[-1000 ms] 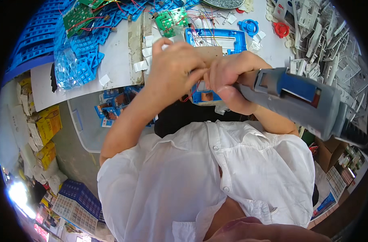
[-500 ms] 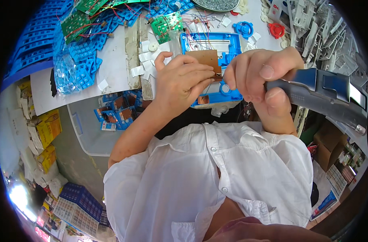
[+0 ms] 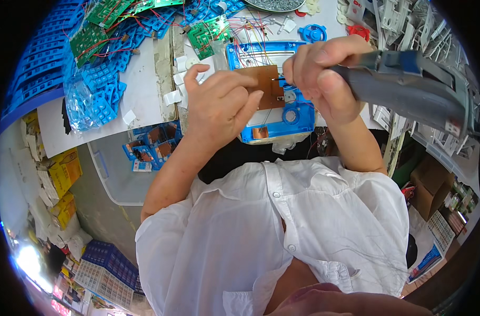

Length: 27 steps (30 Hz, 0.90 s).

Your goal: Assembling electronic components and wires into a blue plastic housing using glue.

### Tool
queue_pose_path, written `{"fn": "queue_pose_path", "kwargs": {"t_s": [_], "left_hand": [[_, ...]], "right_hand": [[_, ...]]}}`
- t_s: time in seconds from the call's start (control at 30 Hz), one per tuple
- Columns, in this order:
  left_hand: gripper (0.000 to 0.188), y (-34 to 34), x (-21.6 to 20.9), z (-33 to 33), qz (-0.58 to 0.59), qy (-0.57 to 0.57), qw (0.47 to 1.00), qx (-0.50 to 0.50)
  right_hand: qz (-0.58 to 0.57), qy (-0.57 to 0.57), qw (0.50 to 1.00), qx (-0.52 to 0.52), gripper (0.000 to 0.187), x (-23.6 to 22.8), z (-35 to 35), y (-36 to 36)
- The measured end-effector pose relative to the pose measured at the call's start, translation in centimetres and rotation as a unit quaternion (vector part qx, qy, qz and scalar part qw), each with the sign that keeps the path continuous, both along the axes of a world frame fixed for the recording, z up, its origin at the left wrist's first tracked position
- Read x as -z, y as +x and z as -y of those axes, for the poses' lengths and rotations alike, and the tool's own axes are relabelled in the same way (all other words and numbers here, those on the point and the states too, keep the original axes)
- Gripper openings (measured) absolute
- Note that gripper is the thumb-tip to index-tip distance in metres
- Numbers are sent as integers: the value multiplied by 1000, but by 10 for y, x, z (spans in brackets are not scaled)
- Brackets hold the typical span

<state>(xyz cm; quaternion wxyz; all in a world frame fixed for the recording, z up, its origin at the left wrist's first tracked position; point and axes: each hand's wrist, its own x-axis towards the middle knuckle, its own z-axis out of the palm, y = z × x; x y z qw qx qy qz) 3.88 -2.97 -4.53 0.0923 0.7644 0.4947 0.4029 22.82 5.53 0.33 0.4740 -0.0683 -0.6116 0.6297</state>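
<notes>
My right hand [image 3: 324, 73] is wrapped round a dark grey powered screwdriver [image 3: 403, 87], held roughly level. Its thin tip reaches the right part of a brown circuit board [image 3: 266, 95]. The board lies in a blue plastic casing [image 3: 245, 51] on the bench in front of me. At the board's left edge is my left hand [image 3: 216, 102], holding nothing, with fingers bent and apart. One fingertip extends over the board, and whether it presses down I cannot tell. A coppery metal piece [image 3: 260, 132] sits at the casing's near left corner.
Green circuit boards [image 3: 208, 37] with red wires lie beyond, beside piles of blue keypad-like parts [image 3: 100, 79]. White plastic pieces [image 3: 440, 58] are heaped at the right. A dish of small screws [image 3: 276, 4] stands at the back. A clear bin [image 3: 111, 179] sits below the bench's left.
My right hand and the screwdriver have moved up and left, the tip shifting over the board. My left hand has drawn left from the board's lower right, its fingers spreading.
</notes>
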Motion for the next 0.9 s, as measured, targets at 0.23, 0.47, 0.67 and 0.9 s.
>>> {"fn": "queue_pose_path", "kwargs": {"t_s": [0.23, 0.47, 0.67, 0.9], "left_hand": [[16, 7, -1, 6, -24, -26, 999, -6], [10, 8, -3, 11, -32, -38, 999, -19], [14, 8, -1, 9, -41, -46, 998, -32], [13, 9, -1, 7, -51, -42, 997, -35]], "right_hand": [[130, 75, 988, 38, 22, 13, 5, -4], [57, 23, 998, 8, 23, 14, 0, -7], [18, 7, 1000, -9, 26, -5, -1, -4], [45, 39, 998, 19, 23, 10, 0, -5]]}}
